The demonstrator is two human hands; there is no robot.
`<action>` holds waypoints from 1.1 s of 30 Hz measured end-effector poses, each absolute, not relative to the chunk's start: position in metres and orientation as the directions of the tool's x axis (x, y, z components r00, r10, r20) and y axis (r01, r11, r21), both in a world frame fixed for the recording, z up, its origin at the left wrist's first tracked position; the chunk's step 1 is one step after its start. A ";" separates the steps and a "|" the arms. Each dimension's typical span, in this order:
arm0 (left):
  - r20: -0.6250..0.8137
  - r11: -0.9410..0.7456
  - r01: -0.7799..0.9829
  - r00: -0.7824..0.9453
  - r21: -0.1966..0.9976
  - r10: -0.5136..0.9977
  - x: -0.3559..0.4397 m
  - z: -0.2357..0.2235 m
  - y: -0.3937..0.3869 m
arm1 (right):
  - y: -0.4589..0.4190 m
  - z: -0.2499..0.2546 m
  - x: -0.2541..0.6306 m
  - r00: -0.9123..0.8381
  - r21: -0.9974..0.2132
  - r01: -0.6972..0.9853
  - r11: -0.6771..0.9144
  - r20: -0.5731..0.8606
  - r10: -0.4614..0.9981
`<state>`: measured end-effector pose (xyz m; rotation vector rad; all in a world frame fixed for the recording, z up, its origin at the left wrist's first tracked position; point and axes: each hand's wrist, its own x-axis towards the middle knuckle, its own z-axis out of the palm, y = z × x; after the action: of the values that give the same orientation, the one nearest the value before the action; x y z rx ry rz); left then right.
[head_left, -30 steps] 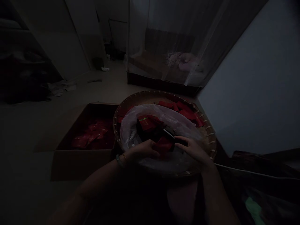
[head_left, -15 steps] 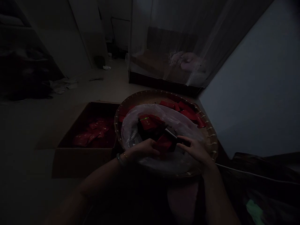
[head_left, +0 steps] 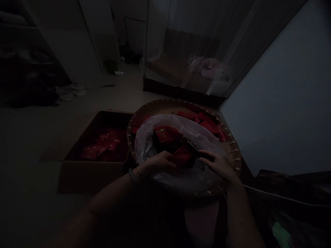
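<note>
The scene is very dim. A round woven bamboo tray (head_left: 235,151) carries a clear plastic bag (head_left: 178,120), its mouth spread wide. My left hand (head_left: 162,161) is closed on the near edge of a red packet (head_left: 182,156) over the bag's opening. My right hand (head_left: 216,163) pinches a thin, dark flat piece with a pale edge (head_left: 192,146) between thumb and fingers, beside that packet. Inside the bag lies another red packet (head_left: 164,135) with a small green strip. More red packets (head_left: 209,125) rest on the far right part of the tray.
Left of the tray stands an open cardboard box (head_left: 90,177) with several red packets (head_left: 103,143) inside. Beyond is a netted bed (head_left: 178,84) with pink bedding (head_left: 210,67). A pale wall (head_left: 281,96) rises at right; a white cord (head_left: 279,196) runs below it.
My right hand has shifted slightly right with the dark flat piece, which now shows a narrower pale face. My left hand stays on the red packet. The view has turned slightly.
</note>
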<state>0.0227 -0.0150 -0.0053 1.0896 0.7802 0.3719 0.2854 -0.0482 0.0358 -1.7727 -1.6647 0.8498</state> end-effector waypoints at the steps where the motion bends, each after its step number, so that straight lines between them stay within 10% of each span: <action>1: -0.378 0.422 0.101 0.663 0.901 0.647 0.022 -0.007 -0.012 | -0.048 0.033 0.290 0.040 -0.763 0.640 -0.090 -0.084 0.996; 10: -0.310 0.385 0.014 0.620 0.923 0.721 0.018 -0.006 -0.005 | -0.050 0.007 0.286 -0.063 -0.704 0.706 -0.077 -0.170 0.983; 25: -0.322 0.328 0.140 0.726 0.934 0.607 0.013 -0.008 -0.014 | -0.021 0.036 0.206 -0.097 -0.642 0.719 0.267 0.287 0.953; 29: -0.247 0.361 -0.041 0.657 0.932 0.712 0.015 -0.002 -0.011 | -0.019 0.032 0.218 0.028 -0.854 0.514 0.083 0.114 0.993; 33: -0.076 0.160 -0.508 0.184 0.847 0.980 0.015 0.006 0.001 | -0.017 0.021 0.228 -0.024 -0.863 0.506 0.000 -0.014 1.000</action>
<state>0.0155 0.0013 0.0060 0.7894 0.7519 1.2190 0.2279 -0.0174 0.0212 -1.5815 -1.6076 0.9356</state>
